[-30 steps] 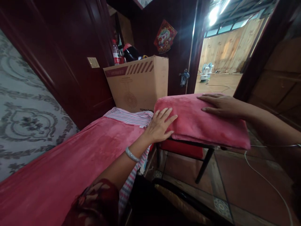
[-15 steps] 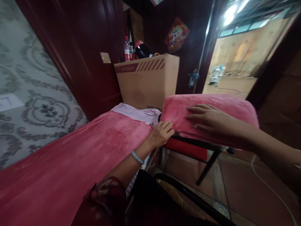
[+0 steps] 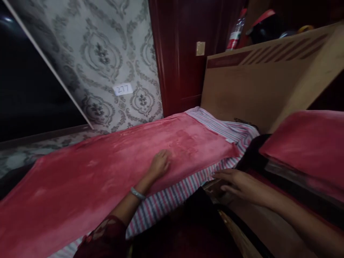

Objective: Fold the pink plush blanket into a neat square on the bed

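A pink plush cloth [image 3: 107, 168] lies spread over a long surface, with a striped cloth [image 3: 161, 204] showing beneath it along the near edge and at the far end. Over the pink cloth is my left hand [image 3: 160, 165], its fingers curled in; nothing shows in its grasp, and whether it touches the cloth I cannot tell. My right hand [image 3: 239, 182] has its fingers stretched out beside the striped cloth's near edge, holding nothing. A folded pink plush piece [image 3: 309, 143] rests on a dark seat at the right, apart from both hands.
Behind the far end stands a large cardboard box [image 3: 242, 86], topped by a plastic bottle [image 3: 236, 30] and other items. A dark screen [image 3: 34, 82] is at the left. Patterned wallpaper carries a paper label reading 277 [image 3: 123, 89].
The view has swung left. Both hands have left the folded pink piece: the left is now over the spread pink cloth, the right beside the striped edge.
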The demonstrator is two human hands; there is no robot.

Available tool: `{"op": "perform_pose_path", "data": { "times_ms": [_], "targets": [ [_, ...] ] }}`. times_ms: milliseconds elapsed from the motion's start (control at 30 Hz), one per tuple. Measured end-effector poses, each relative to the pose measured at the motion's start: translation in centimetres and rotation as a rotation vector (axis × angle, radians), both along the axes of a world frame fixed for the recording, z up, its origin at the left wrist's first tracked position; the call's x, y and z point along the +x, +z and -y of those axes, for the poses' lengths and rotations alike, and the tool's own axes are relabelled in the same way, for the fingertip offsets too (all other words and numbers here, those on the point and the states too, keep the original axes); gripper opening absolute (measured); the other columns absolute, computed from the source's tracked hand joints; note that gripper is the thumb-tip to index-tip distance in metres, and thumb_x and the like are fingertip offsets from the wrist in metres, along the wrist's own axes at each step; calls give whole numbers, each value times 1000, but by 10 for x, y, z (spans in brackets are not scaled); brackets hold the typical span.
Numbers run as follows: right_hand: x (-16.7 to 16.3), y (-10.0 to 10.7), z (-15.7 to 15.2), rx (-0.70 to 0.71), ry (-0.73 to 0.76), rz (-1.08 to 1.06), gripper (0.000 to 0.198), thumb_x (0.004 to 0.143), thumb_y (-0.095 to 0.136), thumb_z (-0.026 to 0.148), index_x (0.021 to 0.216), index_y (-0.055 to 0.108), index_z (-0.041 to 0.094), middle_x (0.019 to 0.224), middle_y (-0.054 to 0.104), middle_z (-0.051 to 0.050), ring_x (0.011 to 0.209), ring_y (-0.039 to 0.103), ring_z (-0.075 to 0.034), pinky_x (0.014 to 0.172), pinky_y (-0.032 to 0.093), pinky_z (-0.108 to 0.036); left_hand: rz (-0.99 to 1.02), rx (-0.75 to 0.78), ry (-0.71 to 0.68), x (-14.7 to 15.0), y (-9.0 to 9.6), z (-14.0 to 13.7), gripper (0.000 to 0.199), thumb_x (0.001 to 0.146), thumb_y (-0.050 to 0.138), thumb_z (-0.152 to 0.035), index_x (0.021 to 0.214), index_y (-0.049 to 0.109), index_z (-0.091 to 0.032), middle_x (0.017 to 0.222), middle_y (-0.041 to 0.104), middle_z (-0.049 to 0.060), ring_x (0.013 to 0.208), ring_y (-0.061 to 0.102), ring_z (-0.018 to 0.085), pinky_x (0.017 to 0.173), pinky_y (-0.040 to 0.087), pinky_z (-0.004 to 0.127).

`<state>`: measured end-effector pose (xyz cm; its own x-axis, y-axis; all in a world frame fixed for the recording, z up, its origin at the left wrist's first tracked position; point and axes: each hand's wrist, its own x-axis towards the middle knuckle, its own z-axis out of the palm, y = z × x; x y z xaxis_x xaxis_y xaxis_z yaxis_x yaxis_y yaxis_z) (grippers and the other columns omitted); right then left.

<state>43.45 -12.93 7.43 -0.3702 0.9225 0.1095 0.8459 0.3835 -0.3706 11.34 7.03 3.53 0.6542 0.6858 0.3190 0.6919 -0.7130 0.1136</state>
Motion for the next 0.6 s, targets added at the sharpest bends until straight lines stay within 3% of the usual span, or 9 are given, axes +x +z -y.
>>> {"op": "perform_pose_path", "data": {
  "times_ms": [133, 267, 433, 600],
  "targets": [
    [-39, -20, -67, 44, 69, -75, 48, 95, 52, 33, 140, 63, 24, 140, 64, -12, 129, 61, -30, 108, 50, -51, -159, -105, 428, -96, 11, -7, 60, 98, 50, -31, 153, 42, -10, 160, 43, 20, 149, 39, 30, 123, 32, 45],
    [-75, -41, -142, 117, 101, -46, 54, 93, 53, 36, 143, 60, 17, 145, 59, -17, 136, 55, -32, 112, 45, -53, -252, -185, 719, -155, 8, 0, 63, 101, 43, -39, 158, 35, -12, 165, 33, 21, 154, 28, 34, 123, 27, 55],
    [-107, -74, -214, 214, 2, -26, 56, 99, 43, 43, 147, 54, 17, 151, 54, -18, 142, 48, -31, 117, 39, -55, -283, -205, 771, -173, -11, 12, 61, 104, 35, -45, 159, 35, -19, 169, 23, 17, 157, 20, 34, 121, 26, 59],
    [-112, -108, -233, 175, -189, 125, 60, 100, 34, 51, 151, 49, 23, 159, 45, -13, 146, 42, -32, 116, 36, -59, -252, -212, 748, -171, -14, 17, 61, 104, 35, -47, 160, 35, -20, 169, 22, 18, 157, 19, 35, 121, 25, 61]
  ]
}}
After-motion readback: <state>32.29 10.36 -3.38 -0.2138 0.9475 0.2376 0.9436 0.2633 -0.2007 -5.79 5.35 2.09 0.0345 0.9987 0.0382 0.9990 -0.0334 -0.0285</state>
